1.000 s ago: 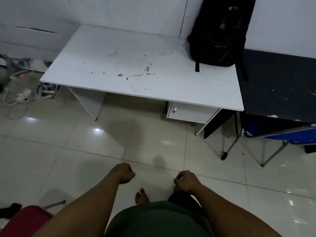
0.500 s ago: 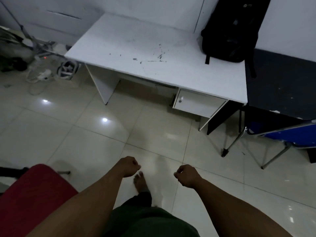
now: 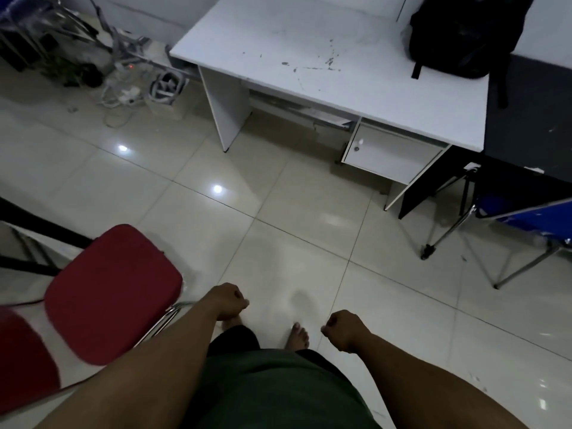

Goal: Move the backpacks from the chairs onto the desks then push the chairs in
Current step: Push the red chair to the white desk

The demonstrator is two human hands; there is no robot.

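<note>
A black backpack (image 3: 464,35) stands on the far right corner of the white desk (image 3: 356,97), leaning against the wall. A red padded chair (image 3: 111,292) with a metal frame stands on the tiled floor at the lower left, its seat bare. A blue chair (image 3: 532,215) sits at the right, partly under a dark desk (image 3: 532,119). My left hand (image 3: 230,301) is curled into a fist just right of the red seat, holding nothing. My right hand (image 3: 342,329) is also fisted and holds nothing, over the floor.
Cables, a power strip (image 3: 127,96) and metal stands lie on the floor at the upper left. A drawer unit (image 3: 390,153) hangs under the white desk's right side. Open tiled floor lies between me and the desks. My bare feet show below my hands.
The view has swung left and I have stepped back from the desk. The red chair has come far more into view at my left. Both hands stay fisted.
</note>
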